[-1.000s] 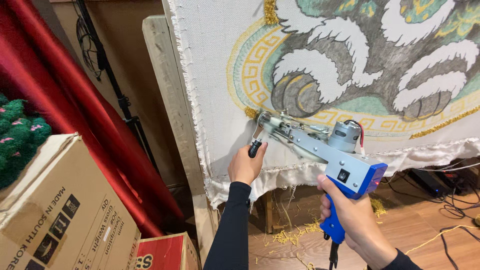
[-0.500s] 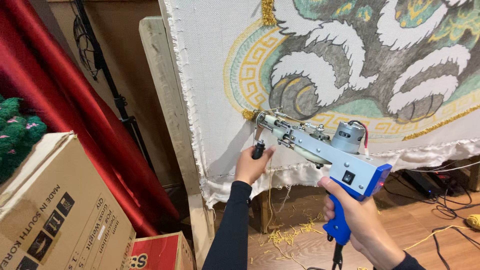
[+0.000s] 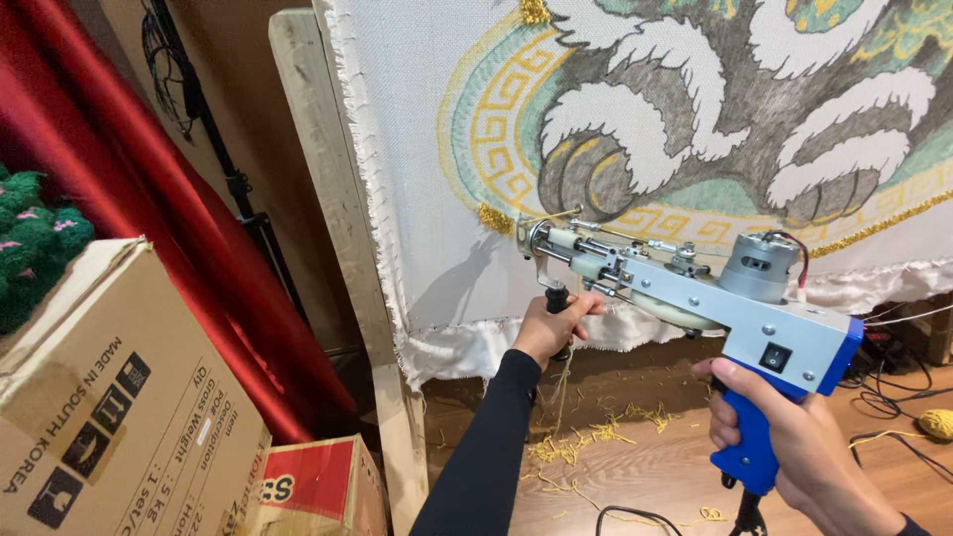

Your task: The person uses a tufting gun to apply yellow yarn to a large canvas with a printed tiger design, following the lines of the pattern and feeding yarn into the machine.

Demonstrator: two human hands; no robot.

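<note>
Closest to me, my right hand (image 3: 809,447) is wrapped round the blue grip (image 3: 751,437) of the tufting gun (image 3: 695,293), fingers curled tight & pressed together on it, index up near the front of the grip under the body w/ the black rocker switch; can't tell if it's on a trigger. Cord hangs off the grip's base just below my palm. Fwd of those fingers the gun's grey metal body runs up-left, w/ the silver motor (image 3: 759,266) on top and red wire at it. My left hand (image 3: 554,328), black sleeve, is further out, fingers closed in a fist round the small black front handle (image 3: 557,298) under the gun's nose. Just beyond the left fingertips the needle end meets the cloth (image 3: 417,169) – white backing w/ a grey-and-white claw design, green fill, gold key border; tip sits right by a tuft of gold yarn (image 3: 493,218) on the border's lower-left curve. Below both hands: wood floor w/ yellow yarn scraps (image 3: 586,437), a yellow yarn ball (image 3: 935,424) off to the right of my right hand. Left of the left hand: the wooden frame post (image 3: 328,199), then a red curtain (image 3: 149,218), cardboard boxes (image 3: 109,397) nearer me, green yarn (image 3: 30,238) at the far-left edge.
</note>
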